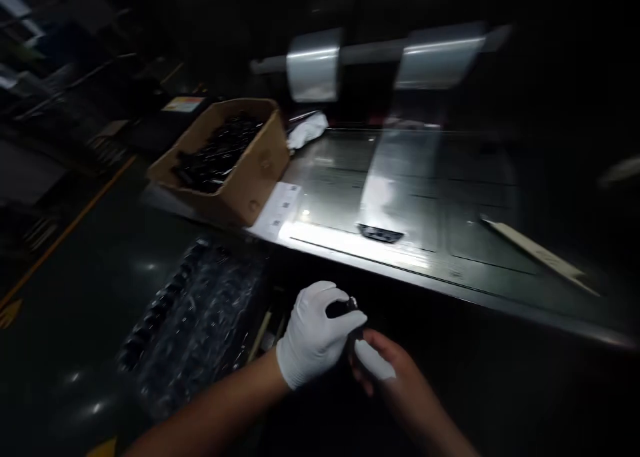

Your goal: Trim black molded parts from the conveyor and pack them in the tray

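My left hand (316, 336) wears a white glove and is curled round a small dark part (345, 306), which shows between thumb and fingers. My right hand (387, 370) is bare except for a white cot on one finger. It sits just right of the left hand, fingers bent toward the same dark part. Both hands hover below the front edge of a shiny metal table (450, 270). On the table near that edge lies another small dark part (380, 233).
A cardboard box (250, 177) full of dark parts stands at the table's left end, with a white label sheet (280, 210) beside it. Two film rolls (315, 64) hang on a bar behind. A flat pale strip (537, 252) lies right. Bagged dark parts (195, 324) sit lower left.
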The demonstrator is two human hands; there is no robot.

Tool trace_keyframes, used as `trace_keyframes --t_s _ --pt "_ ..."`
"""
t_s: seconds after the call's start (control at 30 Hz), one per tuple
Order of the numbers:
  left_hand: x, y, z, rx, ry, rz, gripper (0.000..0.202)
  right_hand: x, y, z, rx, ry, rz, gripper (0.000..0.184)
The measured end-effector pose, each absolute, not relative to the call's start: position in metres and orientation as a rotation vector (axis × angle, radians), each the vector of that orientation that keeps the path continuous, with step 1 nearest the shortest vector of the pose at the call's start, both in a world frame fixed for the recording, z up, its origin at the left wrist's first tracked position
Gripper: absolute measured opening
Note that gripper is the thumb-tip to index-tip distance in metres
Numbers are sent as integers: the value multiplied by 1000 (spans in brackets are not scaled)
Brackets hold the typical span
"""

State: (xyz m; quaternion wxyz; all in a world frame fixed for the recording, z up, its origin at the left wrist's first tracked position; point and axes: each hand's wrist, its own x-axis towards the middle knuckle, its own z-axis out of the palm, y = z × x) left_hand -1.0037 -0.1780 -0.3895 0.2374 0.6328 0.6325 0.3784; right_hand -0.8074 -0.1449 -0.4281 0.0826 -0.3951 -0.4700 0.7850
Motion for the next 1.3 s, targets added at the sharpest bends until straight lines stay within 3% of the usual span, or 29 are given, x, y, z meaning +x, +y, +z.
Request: trace_keyframes --t_s 0.1,0.27,0.4,0.53,0.7,0.97,1.07,1.17,1.23,1.3 --pt "-1018 -212 -402 1255 1950 1191 47 -845 -138 -429 -1134 -1704 2279 28" --pt "-1073 -253 -404 749 1937 1287 15 -911 -132 -427 -810 -2220 2146 26" --pt "-1180 -260 -425 443 2251 1448 31 -934 -137 -443 -799 -2431 1966 40" --pt "-1286 -251 -462 262 2549 1409 33 -912 -139 -469 -853 -2526 1941 36" --pt "-1319 -242 -489 443 2667 1030 28 -853 -138 -504 -1143 -2424 1992 38" --pt "-1313 -244 -485 761 2939 629 26 -787 -112 -540 -1520 -2279 1870 47" --pt "-1280 -237 -463 944 3030 726 22 -769 -101 -548 -1552 -2193 1790 50" --pt "-1220 -221 -428 1285 2963 1039 18 -749 -97 -559 -1631 -2070 1693 48" --pt "-1177 -200 -399 1590 2699 1216 14 -735 -93 -571 -1732 -1996 1639 41" --pt "-1136 -164 -368 2016 2198 1275 30 -722 -89 -584 -1839 -1934 1608 30"
